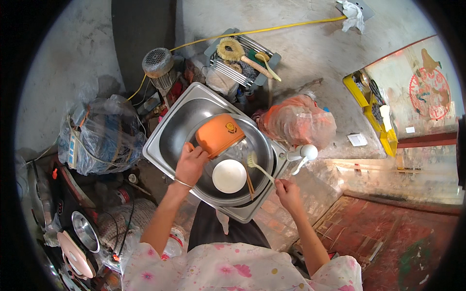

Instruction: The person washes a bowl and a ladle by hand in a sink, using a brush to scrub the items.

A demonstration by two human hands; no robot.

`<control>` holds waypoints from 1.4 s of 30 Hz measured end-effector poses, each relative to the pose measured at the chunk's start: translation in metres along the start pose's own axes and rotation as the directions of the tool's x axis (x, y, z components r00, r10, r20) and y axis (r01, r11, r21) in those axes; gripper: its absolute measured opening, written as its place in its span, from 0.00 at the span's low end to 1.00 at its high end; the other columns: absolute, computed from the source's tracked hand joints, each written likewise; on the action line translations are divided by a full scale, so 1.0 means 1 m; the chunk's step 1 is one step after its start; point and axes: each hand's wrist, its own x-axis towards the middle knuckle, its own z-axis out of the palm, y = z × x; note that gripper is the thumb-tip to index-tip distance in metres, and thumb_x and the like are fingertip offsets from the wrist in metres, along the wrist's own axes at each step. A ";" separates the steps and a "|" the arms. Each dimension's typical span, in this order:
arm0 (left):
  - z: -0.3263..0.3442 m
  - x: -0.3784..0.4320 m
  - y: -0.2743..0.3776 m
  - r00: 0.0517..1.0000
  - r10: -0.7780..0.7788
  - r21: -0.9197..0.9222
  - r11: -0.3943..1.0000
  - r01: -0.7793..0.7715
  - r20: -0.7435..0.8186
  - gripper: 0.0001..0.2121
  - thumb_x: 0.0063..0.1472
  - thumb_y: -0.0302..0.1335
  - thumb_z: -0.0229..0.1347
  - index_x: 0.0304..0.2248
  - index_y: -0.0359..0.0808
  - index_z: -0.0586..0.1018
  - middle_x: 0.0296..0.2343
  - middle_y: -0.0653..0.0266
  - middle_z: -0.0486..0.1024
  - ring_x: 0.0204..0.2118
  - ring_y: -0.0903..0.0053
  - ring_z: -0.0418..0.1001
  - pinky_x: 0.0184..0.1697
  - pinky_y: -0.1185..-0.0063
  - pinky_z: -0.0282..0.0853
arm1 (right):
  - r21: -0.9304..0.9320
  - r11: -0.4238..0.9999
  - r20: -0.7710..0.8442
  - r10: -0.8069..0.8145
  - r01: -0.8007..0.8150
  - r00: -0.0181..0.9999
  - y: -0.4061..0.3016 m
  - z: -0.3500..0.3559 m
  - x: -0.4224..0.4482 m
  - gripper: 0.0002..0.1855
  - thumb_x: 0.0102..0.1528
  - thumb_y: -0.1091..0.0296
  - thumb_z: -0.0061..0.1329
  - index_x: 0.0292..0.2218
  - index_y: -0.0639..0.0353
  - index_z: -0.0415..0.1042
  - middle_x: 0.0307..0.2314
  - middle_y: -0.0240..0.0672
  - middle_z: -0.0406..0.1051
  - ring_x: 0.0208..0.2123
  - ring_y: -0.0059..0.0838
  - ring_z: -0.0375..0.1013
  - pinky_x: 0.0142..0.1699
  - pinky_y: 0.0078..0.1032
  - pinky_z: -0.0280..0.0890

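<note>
My left hand [192, 164] grips an orange pot [220, 134] near its lower left side. The pot is tilted over a round metal basin [204, 194], its rim facing down and right. The basin sits in a stainless steel sink [174, 114]. My right hand [288, 192] holds the end of a pale-handled dish brush [263, 170], with its bristles over the basin's right side. In the basin lie a white bowl [229, 176] and a pair of wooden chopsticks [249, 182]. What the pot contains is hidden.
A white-handled faucet [304, 154] stands at the sink's right corner. Behind the sink, a rack [242, 60] holds brushes and scrubbers. An orange plastic bag bundle [296, 120] is to the right, a motor [158, 67] at back left. Yellow baskets [375, 112] stand farther right.
</note>
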 end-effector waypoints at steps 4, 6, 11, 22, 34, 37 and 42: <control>-0.030 0.015 -0.001 0.987 0.154 0.143 0.979 -0.148 -0.033 0.10 0.40 0.21 0.53 0.27 0.36 0.74 0.23 0.66 0.64 0.26 0.67 0.61 0.31 0.76 0.63 | 0.551 0.743 0.094 0.398 -0.380 0.913 0.054 0.016 -0.013 0.19 0.58 0.57 0.36 0.28 0.66 0.67 0.11 0.32 0.62 0.13 0.22 0.60 0.20 0.22 0.55; -0.043 0.018 0.000 0.975 0.218 0.197 0.959 -0.206 -0.044 0.11 0.40 0.20 0.53 0.28 0.37 0.75 0.24 0.67 0.65 0.27 0.67 0.61 0.34 0.76 0.64 | 0.614 0.690 0.080 0.427 -0.382 0.901 0.060 0.021 -0.020 0.19 0.59 0.56 0.35 0.27 0.64 0.67 0.11 0.31 0.61 0.13 0.20 0.59 0.19 0.20 0.53; -0.068 0.027 0.010 0.949 0.306 0.248 0.928 -0.279 -0.076 0.12 0.40 0.21 0.57 0.30 0.38 0.76 0.26 0.69 0.66 0.29 0.70 0.61 0.46 0.71 0.65 | 0.521 0.827 -0.153 0.335 -0.212 0.930 0.110 0.057 -0.010 0.19 0.59 0.54 0.34 0.30 0.64 0.64 0.12 0.28 0.58 0.10 0.18 0.54 0.16 0.18 0.51; -0.015 -0.014 0.026 0.917 -0.397 -0.408 0.844 0.348 -0.038 0.06 0.47 0.19 0.57 0.26 0.32 0.72 0.21 0.64 0.66 0.26 0.73 0.61 0.31 0.79 0.58 | -0.260 0.939 -0.178 0.184 -0.226 0.967 0.102 0.076 0.027 0.22 0.53 0.50 0.44 0.32 0.66 0.64 0.23 0.55 0.70 0.28 0.55 0.70 0.32 0.43 0.63; 0.024 -0.058 0.029 0.565 -0.376 -0.659 -0.194 0.727 0.735 0.08 0.61 0.33 0.47 0.30 0.37 0.70 0.21 0.72 0.66 0.21 0.85 0.64 0.28 0.85 0.61 | -0.221 0.943 -0.176 0.212 -0.248 0.961 0.115 0.061 -0.006 0.26 0.53 0.45 0.41 0.31 0.66 0.67 0.20 0.52 0.70 0.22 0.52 0.71 0.30 0.40 0.64; 0.033 -0.060 0.036 0.497 -0.209 -0.532 -0.473 0.702 0.842 0.11 0.63 0.37 0.43 0.30 0.38 0.69 0.22 0.71 0.66 0.22 0.85 0.63 0.26 0.85 0.60 | 0.000 0.941 -0.195 0.332 -0.338 0.923 0.117 0.059 -0.034 0.26 0.54 0.46 0.41 0.29 0.67 0.68 0.18 0.49 0.70 0.18 0.42 0.71 0.26 0.34 0.65; 0.051 -0.068 0.051 0.575 0.094 -0.029 -0.979 0.202 0.813 0.13 0.64 0.37 0.38 0.31 0.38 0.68 0.23 0.72 0.62 0.24 0.85 0.56 0.24 0.87 0.55 | 0.212 0.877 -0.154 0.465 -0.431 0.872 0.104 0.055 -0.084 0.27 0.55 0.47 0.41 0.32 0.71 0.68 0.14 0.39 0.68 0.13 0.26 0.69 0.19 0.23 0.64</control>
